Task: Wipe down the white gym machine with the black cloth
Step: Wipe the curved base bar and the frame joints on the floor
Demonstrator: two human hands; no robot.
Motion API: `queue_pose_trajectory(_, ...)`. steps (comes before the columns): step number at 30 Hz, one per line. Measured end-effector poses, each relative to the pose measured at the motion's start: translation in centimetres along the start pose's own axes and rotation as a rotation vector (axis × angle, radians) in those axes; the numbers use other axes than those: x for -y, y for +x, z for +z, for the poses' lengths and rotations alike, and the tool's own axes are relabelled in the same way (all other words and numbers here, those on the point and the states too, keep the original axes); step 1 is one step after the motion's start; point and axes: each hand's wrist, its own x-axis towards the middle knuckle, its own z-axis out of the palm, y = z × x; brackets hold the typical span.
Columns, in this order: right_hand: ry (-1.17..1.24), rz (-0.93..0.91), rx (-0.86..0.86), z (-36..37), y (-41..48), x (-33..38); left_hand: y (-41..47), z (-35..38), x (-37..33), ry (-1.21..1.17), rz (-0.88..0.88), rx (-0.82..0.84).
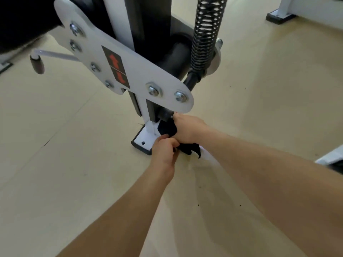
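The white gym machine (137, 71) fills the upper middle: a bolted white plate with a red arrow label, a white post below it and a white foot plate (143, 139) on the floor. The black cloth (167, 129) is bunched against the base of the post, and a loose end (191, 148) hangs lower down. My right hand (187, 129) grips the cloth beside the post. My left hand (164, 150) pinches the cloth's lower part just in front of the foot plate. Both hands hide much of the cloth.
A coiled black spring (206, 32) and a black roller (178, 52) stand behind the plate. A lever with a brown grip (37, 64) sticks out at the left. Pale floor surrounds the base. Other white frames sit at the top right (289, 8) and right edge (332, 157).
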Motion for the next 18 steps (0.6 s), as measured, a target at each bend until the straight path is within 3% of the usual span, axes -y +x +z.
queue_pose_trajectory(3, 0.287, -0.044, 0.168, -0.5, 2.7, -0.1, 2.5, -1.6, -1.3, 0.079, -0.01, -0.1)
queue_pose_trajectory(6, 0.376, -0.043, 0.154, -0.3, 2.9, -0.4, 2.5, -1.7, -1.7, 0.094, 0.032, -0.106)
queue_pose_trajectory(11, 0.078, 0.151, -0.041, -0.1, -4.2, -2.7, -0.9, 1.4, 2.0, 0.151, 0.133, 0.047)
queue_pose_trajectory(14, -0.095, 0.294, -0.131, 0.6, -11.2, -5.1, -4.8, 4.1, 5.7, 0.169, 0.107, 0.156)
queue_pose_trajectory(18, -0.299, 0.398, -0.121, 0.1, -15.8, -6.5, -7.9, 6.7, 7.3, 0.134, 0.024, 0.218)
